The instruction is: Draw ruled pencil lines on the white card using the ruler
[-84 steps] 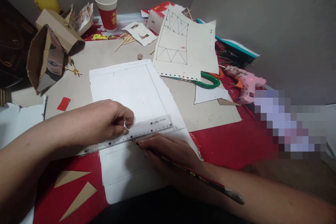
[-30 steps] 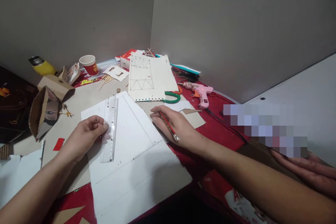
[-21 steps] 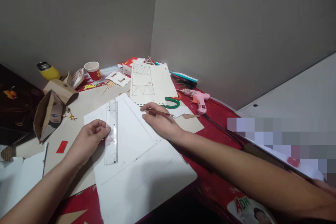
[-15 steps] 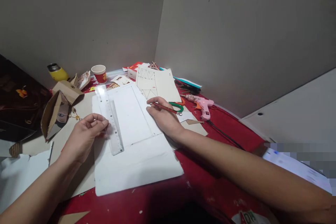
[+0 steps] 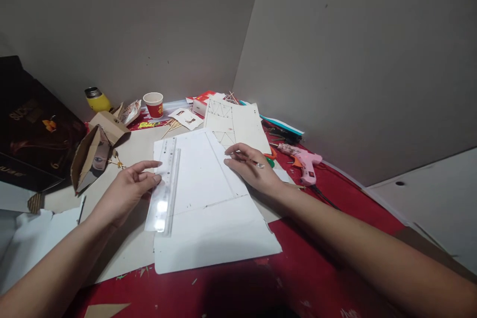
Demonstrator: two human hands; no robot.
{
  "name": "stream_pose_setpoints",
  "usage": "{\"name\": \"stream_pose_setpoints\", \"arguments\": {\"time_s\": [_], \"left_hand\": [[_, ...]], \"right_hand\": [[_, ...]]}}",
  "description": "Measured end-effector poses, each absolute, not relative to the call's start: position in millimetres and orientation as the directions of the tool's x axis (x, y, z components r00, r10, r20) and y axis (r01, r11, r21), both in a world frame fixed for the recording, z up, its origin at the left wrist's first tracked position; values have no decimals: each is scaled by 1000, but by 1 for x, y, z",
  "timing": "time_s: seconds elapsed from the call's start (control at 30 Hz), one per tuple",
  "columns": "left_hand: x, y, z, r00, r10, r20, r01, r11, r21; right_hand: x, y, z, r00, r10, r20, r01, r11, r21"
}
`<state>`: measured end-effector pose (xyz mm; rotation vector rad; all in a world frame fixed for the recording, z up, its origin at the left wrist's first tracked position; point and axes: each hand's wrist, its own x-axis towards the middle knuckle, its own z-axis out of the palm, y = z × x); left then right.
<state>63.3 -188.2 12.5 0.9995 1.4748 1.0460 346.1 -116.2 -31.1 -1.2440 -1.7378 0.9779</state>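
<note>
overhead, at a cluttered tabletop (image 5: 175, 290), a person's left hand (image 5: 126, 193) rests loosely open, fingertips touching the edge of a clear ruler (image 5: 164, 186) that lies along the left side of a white sheet (image 5: 208, 208). the right hand (image 5: 254, 171), across the sheet, pinches a pencil (image 5: 250, 160). a pink glue gun (image 5: 303, 161) lies nearby.

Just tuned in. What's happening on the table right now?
A person is working on a white sheet on a cluttered table. The left hand touches the edge of a clear ruler, which lies lengthwise along the sheet's left side. The right hand rests at the sheet's right edge, holding a pencil. A pink glue gun and a paper cup sit farther back, untouched.
</note>
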Motion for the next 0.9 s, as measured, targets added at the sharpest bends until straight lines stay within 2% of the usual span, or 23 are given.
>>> {"name": "stream_pose_setpoints", "arguments": {"time_s": [0.3,0.4,0.47,0.6,0.73,0.8,0.9], "left_hand": [[72,-192,-7,-135,959,-251,125,268,955],[73,-194,-10,-105,963,-248,229,266,936],[72,-197,-10,-93,969,-229,360,247,900],[68,-201,-9,-90,993,-74,658,115,744],[66,-195,-13,67,994,89,791,-107,603],[64,-191,-18,228,970,87,849,-242,470],[61,-188,-26,378,925,-29,898,-358,257]], "right_hand": [[355,-115,-35,-388,908,159,380,315,-870],[356,-121,-33,-429,893,136,383,317,-868],[357,-124,-32,-437,891,121,412,318,-854],[359,-127,-34,-405,907,113,466,312,-828],[357,-129,-41,-358,921,152,523,332,-785],[355,-130,-46,-333,924,188,556,354,-752],[353,-133,-51,-339,904,261,583,419,-696]]}}
